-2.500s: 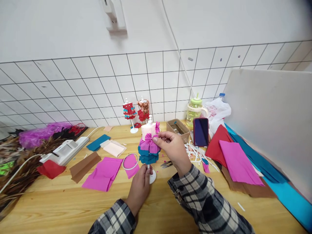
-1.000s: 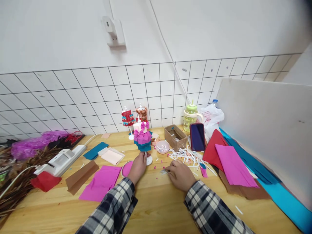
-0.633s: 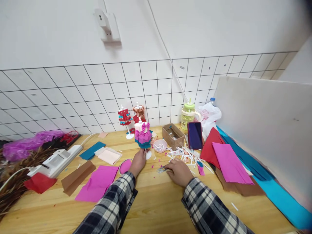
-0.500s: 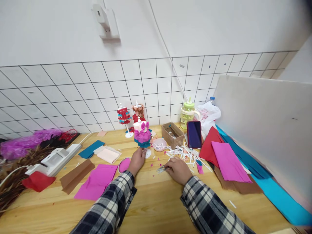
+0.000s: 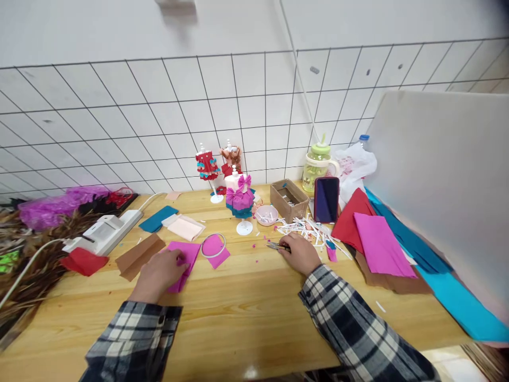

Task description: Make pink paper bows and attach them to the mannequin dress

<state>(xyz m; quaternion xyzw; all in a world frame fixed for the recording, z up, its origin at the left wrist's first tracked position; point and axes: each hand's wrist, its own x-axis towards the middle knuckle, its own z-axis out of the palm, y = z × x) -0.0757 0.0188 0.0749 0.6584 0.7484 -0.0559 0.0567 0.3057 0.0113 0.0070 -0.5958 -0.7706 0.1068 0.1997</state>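
Note:
My left hand (image 5: pixel 161 271) rests with curled fingers on a folded sheet of magenta crepe paper (image 5: pixel 192 254), its fingertips closed at the sheet; part of the paper is hidden beneath. In my right hand (image 5: pixel 301 253) is a pair of small thread snips (image 5: pixel 275 245), tips pointing left, low over the table. Between the hands, a pale ring (image 5: pixel 202 249) lies over a smaller magenta piece (image 5: pixel 218 259). Behind it stands a miniature dress form (image 5: pixel 239 199) dressed in pink, magenta and teal paper with bows, upright on a white round base, touched by neither hand.
Two more dress forms, one red (image 5: pixel 207 165) and one brown (image 5: pixel 231 157), stand behind. White paper strips (image 5: pixel 312 232) lie near a pink bowl (image 5: pixel 266 215), a cardboard box (image 5: pixel 293 212) and a phone (image 5: pixel 326 200). A power strip (image 5: pixel 104 233) is left; coloured sheets (image 5: pixel 385 245) lie right.
My left hand has left the dress form's base and moved left onto the magenta paper. The right hand still holds the snips. The camera view has tilted down.

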